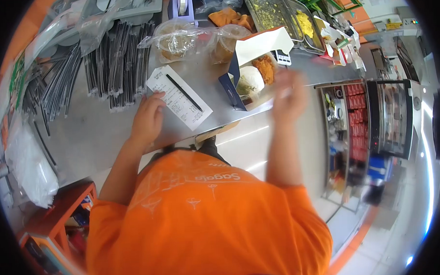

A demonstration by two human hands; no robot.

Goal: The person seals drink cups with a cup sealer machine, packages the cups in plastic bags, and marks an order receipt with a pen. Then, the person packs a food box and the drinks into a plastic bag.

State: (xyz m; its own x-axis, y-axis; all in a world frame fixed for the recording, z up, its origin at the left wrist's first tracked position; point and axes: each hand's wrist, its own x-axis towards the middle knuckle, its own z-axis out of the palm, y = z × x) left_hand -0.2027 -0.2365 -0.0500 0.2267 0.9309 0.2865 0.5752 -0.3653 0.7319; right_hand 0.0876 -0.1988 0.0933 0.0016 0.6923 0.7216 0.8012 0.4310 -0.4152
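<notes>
My left hand rests at the table edge, fingertips on the left side of a printed receipt. Its fingers are loosely bent and hold nothing visible. A black pen lies diagonally across the paper. To the right stands a takeaway box, dark blue outside and white inside, with its lid raised. Inside it are a mound of white rice and a piece of golden fried food. My right hand is beside the box's right side, smeared by motion, so its fingers cannot be made out.
Bundles of wrapped black straws cover the table's left part. Behind the receipt sit plastic-wrapped round containers and a tape dispenser. Wire-mesh trays with yellow bits stand at the back. A shelf rack is at the right.
</notes>
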